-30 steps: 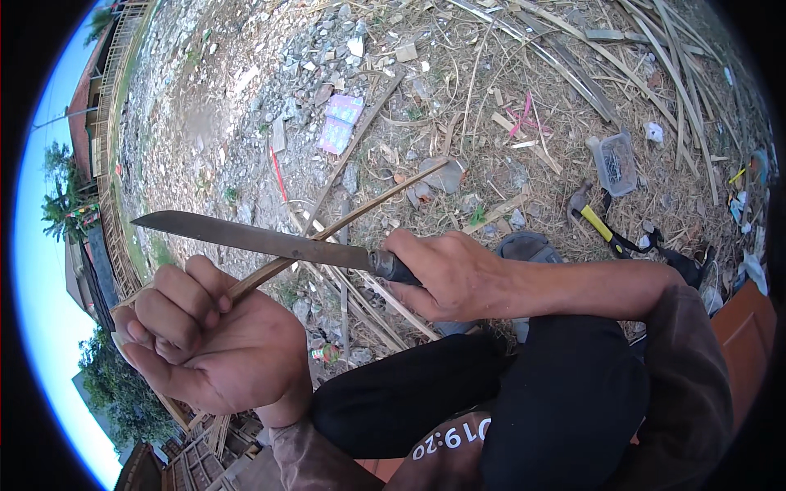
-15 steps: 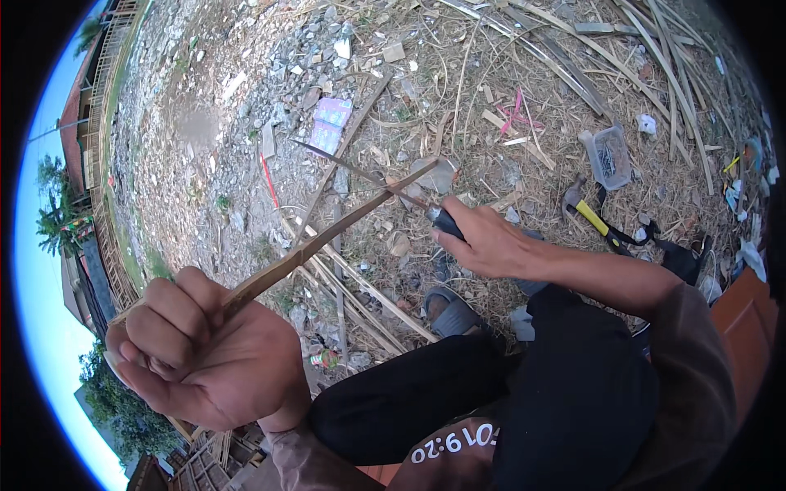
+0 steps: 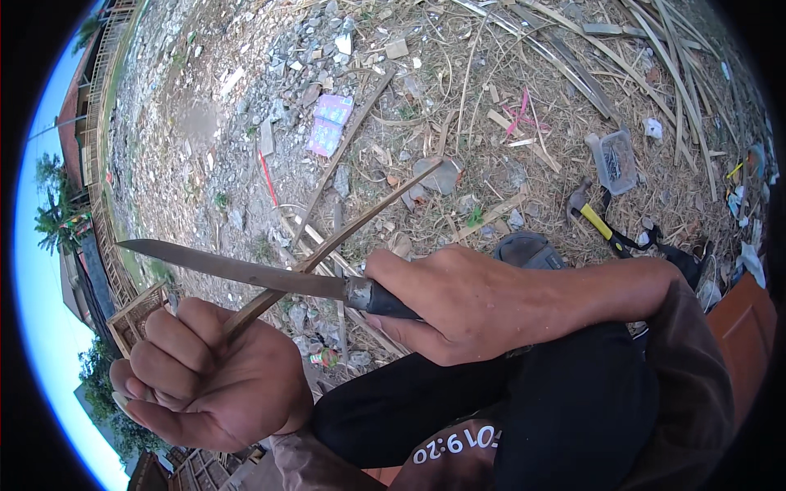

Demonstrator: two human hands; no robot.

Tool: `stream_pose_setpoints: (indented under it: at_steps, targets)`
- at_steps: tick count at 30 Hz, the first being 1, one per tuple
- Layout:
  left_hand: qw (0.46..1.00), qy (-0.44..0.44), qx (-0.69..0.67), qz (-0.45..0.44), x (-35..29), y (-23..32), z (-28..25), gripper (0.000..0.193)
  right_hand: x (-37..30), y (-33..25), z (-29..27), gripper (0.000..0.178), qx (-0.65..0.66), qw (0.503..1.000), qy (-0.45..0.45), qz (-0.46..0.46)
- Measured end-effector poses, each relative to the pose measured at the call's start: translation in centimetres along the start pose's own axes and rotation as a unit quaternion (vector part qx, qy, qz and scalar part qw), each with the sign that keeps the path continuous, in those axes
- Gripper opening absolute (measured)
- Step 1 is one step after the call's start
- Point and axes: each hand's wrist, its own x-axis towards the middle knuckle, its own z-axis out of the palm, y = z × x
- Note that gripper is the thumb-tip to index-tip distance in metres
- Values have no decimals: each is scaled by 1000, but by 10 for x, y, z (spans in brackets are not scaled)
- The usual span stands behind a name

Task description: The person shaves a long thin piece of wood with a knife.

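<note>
My left hand (image 3: 217, 376) is closed in a fist around the near end of a long, thin bamboo strip (image 3: 352, 227), which slants up and away to the right. In my right hand (image 3: 458, 303) is a knife (image 3: 229, 266), gripped by its black handle. Its long dark blade points left and lies across the strip, close beyond my left fist. The part of the strip inside the fist is hidden.
A yellow-handled hammer (image 3: 596, 221) lies at the right, below a clear plastic tub (image 3: 616, 162) of what look like nails. Long wooden strips (image 3: 667, 74) lie at the far right. A pink-purple packet (image 3: 330, 124) rests on the rubble. A grey sandal (image 3: 528, 250) shows beyond my right forearm.
My right hand has drawn the knife back toward me and left along the strip, from near its far end to near my left fist. The strip stays in the left hand.
</note>
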Motion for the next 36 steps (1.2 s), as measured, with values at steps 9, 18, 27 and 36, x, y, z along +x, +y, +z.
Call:
stream_pose_setpoints:
  at_steps: [9, 18, 27, 36]
  targets:
    - [1000, 16, 9, 16, 1, 2, 10, 30, -3, -3, -9, 22, -10, 1000, -15, 14]
    - [1000, 5, 17, 4, 2, 3, 0, 30, -23, 120, -28, 24, -135, 963, 56, 228]
    - [999, 40, 10, 1, 15, -4, -11, 30, -46, 200, -42, 27, -171, 935, 59, 304]
    - [999, 38, 18, -9, 23, -5, -28, 32, -59, 204, -37, 29, -161, 907, 65, 384]
